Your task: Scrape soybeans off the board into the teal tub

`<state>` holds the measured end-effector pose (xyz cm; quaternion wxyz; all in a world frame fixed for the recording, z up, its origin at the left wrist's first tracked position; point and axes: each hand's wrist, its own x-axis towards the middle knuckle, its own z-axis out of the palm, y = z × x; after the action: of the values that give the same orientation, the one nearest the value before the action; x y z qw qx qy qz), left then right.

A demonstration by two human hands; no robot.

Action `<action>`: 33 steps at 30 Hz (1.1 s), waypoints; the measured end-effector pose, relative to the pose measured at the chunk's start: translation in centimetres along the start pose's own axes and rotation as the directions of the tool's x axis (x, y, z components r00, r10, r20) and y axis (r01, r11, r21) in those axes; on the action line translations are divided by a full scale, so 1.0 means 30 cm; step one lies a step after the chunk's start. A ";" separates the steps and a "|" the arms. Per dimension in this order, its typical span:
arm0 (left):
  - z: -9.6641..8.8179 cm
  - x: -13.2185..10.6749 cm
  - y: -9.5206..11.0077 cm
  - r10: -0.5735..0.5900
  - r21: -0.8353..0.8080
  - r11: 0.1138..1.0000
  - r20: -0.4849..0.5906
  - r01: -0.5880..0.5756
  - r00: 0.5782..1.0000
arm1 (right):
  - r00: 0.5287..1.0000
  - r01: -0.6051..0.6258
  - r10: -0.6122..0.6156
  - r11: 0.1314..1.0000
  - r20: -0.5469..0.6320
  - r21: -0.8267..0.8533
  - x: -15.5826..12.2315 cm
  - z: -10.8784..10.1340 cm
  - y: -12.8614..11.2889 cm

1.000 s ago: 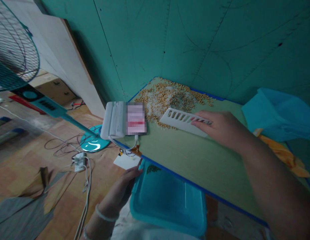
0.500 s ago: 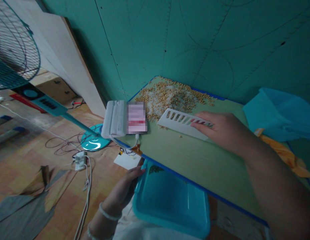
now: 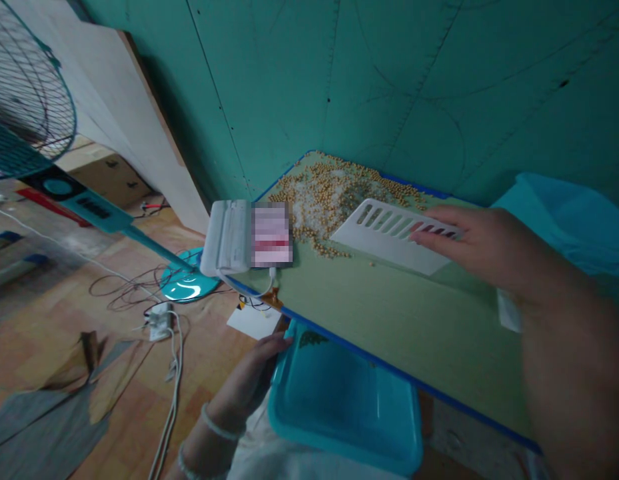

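Note:
My right hand [image 3: 484,243] grips a flat white slotted plastic scraper [image 3: 389,241] by its right end, thumb on the near face. The scraper's slanted left end stands over the pale green tabletop [image 3: 369,303], beside a spread of yellow soybeans [image 3: 322,193] mixed with white grains. My left hand [image 3: 256,373] is closed on the left rim of a blue plastic tub [image 3: 344,407] below the table's front edge. A few small dark green beans [image 3: 312,339] lie in the tub's far left corner.
A white device [image 3: 226,237] with a blurred screen [image 3: 270,235] stands at the table's left corner. A blue bin [image 3: 544,213] is at the right, partly behind my arm. A standing fan [image 3: 89,200], cords and a power strip [image 3: 160,321] are on the left. A green wall [image 3: 289,80] backs the table.
My right hand has moved the scraper to the right and slightly away from me. A short trail of soybeans now shows left of it. My left hand and the tub have hardly moved.

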<state>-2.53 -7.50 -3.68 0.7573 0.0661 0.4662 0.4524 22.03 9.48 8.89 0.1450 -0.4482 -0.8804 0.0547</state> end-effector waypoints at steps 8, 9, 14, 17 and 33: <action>-0.006 0.001 -0.016 0.028 0.016 1.000 -0.046 -0.027 0.999 | 0.900 -0.392 0.345 0.908 0.268 0.146 -0.012 -0.041 0.132; -0.008 0.003 -0.018 0.032 0.018 0.999 -0.046 -0.031 0.998 | 0.873 -0.437 0.363 0.879 0.326 0.190 -0.013 -0.038 0.141; -0.014 0.011 -0.023 0.023 0.044 0.999 -0.025 -0.022 0.999 | 0.840 -0.491 0.326 0.798 0.435 0.349 -0.015 -0.021 0.176; -0.002 0.004 -0.015 0.010 0.017 1.000 -0.008 -0.010 1.000 | 0.830 -0.504 0.304 0.768 0.468 0.395 -0.019 -0.021 0.185; -0.027 0.001 -0.009 -0.004 0.016 1.000 0.001 0.004 1.000 | 0.764 -0.298 -0.024 0.873 0.645 0.386 -0.013 0.011 0.013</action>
<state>-2.98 -7.89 -4.28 0.7580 0.0714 0.4696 0.4470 22.44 9.39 8.42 -0.0601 -0.4200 -0.8009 0.4226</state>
